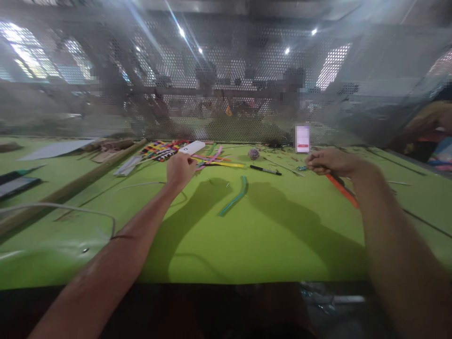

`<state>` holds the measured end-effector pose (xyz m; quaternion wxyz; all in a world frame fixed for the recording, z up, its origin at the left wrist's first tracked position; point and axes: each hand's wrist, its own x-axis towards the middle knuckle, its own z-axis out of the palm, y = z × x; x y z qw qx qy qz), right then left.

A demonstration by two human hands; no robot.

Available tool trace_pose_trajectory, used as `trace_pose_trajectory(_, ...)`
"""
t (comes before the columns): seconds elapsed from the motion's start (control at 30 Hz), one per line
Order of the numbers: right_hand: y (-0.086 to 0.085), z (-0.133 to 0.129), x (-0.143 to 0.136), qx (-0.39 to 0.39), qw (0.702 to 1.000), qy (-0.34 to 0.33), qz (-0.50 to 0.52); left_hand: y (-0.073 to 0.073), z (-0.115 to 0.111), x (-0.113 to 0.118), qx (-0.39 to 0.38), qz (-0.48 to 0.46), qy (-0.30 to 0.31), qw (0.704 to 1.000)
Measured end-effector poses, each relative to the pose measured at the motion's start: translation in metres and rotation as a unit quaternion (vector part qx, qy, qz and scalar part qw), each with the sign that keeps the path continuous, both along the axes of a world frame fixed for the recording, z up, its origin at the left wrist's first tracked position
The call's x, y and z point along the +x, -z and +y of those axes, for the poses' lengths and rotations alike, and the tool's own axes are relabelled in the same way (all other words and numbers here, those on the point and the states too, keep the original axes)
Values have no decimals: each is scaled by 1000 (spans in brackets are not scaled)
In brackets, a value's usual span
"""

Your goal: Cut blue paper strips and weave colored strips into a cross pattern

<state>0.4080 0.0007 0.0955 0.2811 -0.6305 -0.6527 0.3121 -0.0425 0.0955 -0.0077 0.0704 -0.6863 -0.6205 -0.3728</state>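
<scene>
Near the back left of the green table my left hand (180,169) is closed beside a white power strip (192,148) and crossed coloured strips (219,162); what its fingers hold, if anything, I cannot make out. At the right my right hand (326,162) is closed, and an orange-handled tool (343,189) sticks out under it toward the wrist. A small teal piece (301,168) lies by its fingertips. Between the hands a curved teal strip (236,197) lies on the table, with a black pen (265,170) behind it.
A long wooden pole (70,187) and a white cable (63,205) lie at the left. A woven colourful piece (164,149) and a purplish ball (253,154) are at the back. A lit phone (302,139) stands against the perforated metal screen (247,127). Another person's arm shows far right.
</scene>
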Motion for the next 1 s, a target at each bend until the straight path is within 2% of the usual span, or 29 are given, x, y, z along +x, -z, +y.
trace_pose_trajectory(0.1, 0, 0, 8, -61, 997, -1, 53, -4, 1, -6, -4, -39, 11, 999)
trace_pose_trajectory(0.2, 4, 4, 9, -56, 996, 11, 64, -8, 1, -8, -21, -97, 39, 994)
trace_pose_trajectory(0.27, 10, 7, 0, -59, 996, -1, 67, -10, -2, -3, -50, -141, 82, 985)
trace_pose_trajectory(0.43, 30, 18, -43, -71, 994, -59, 56, -13, -16, 25, -133, -250, 240, 929)
trace_pose_trajectory(0.57, 38, 20, -72, -69, 994, -77, 38, -19, -29, 38, -163, -314, 314, 881)
trace_pose_trajectory(0.7, 32, 13, -92, -39, 995, -87, 1, -25, -36, 40, -177, -346, 346, 854)
trace_pose_trajectory(0.9, 18, 8, -124, 15, 997, -59, 48, -21, -41, 45, -215, -351, 372, 832)
trace_pose_trajectory(1.0, 14, 12, -137, 5, 996, -86, -25, -17, -40, 46, -223, -352, 375, 828)
